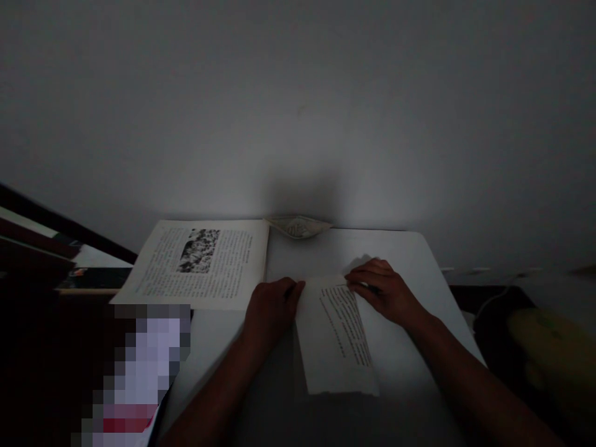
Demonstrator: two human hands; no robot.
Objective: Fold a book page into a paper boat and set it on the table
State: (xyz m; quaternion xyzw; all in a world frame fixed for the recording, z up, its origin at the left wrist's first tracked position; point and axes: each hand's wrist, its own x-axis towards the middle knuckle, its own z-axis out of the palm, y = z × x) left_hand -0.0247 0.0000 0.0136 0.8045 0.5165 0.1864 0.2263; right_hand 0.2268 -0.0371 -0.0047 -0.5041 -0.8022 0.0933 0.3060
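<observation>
A printed sheet of paper (pixel 335 338), narrow and with a ragged near edge, is upright or tilted between my hands over the white table; I cannot tell which. My left hand (pixel 274 305) pinches its upper left corner between thumb and fingers. At the upper right corner, my right hand (pixel 382 288) grips the same sheet with its fingertips. Beyond the sheet, a folded paper boat (pixel 298 227) sits at the table's back edge against the wall. To the left lies a stack of printed pages (pixel 156 264) with a dark picture on top.
The white table (pixel 395 248) stands against a grey wall (pixel 298 124). Left of it are dark furniture parts and a blurred-out pale patch (pixel 144 366). A yellowish object (pixel 549 347), out of focus, is at the lower right beyond the table's edge.
</observation>
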